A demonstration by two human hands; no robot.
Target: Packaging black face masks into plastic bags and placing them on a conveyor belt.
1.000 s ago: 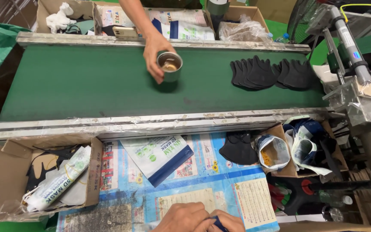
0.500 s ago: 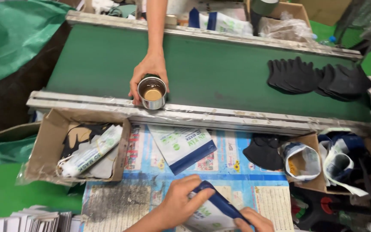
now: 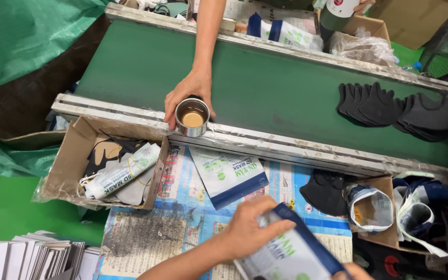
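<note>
Mask pouch [image 3: 291, 256] (white, blue-edged) at lower centre, gripped by left hand [image 3: 250, 228], fingers closed around it. Right hand [image 3: 356, 270] barely in frame; cannot tell its fingers' state. Co-worker's hand [image 3: 190, 93] holds metal cup [image 3: 192, 117] at conveyor rail [image 3: 286, 145].

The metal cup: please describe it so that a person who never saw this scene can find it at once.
Find the long green conveyor belt crossing the picture, then its near metal rail. At the left part of that rail, another person's hand reaches across the belt and holds the metal cup. It is the only round, shiny thing there, open on top with pale brown contents, unlike the flat black masks farther right.
</note>
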